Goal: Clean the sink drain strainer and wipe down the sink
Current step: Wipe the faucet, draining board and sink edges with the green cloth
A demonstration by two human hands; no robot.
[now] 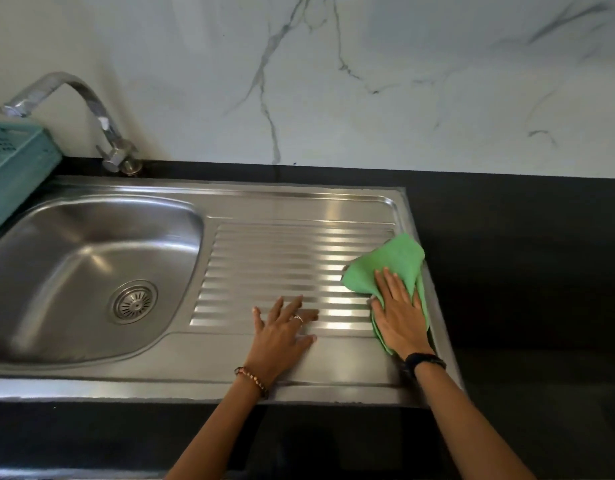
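Observation:
A stainless steel sink (91,244) has its bowl on the left and a ribbed drainboard (285,251) on the right. The round metal drain strainer (133,301) sits in the bottom of the bowl. My right hand (399,315) presses flat on a green cloth (391,261) at the drainboard's right edge. My left hand (282,329) rests flat on the drainboard's front ribs, fingers spread, holding nothing.
A chrome faucet (91,109) rises behind the bowl and curves left. A teal plastic basket (15,168) stands at the sink's left edge. Black countertop (524,271) surrounds the sink, with a white marble wall (334,81) behind.

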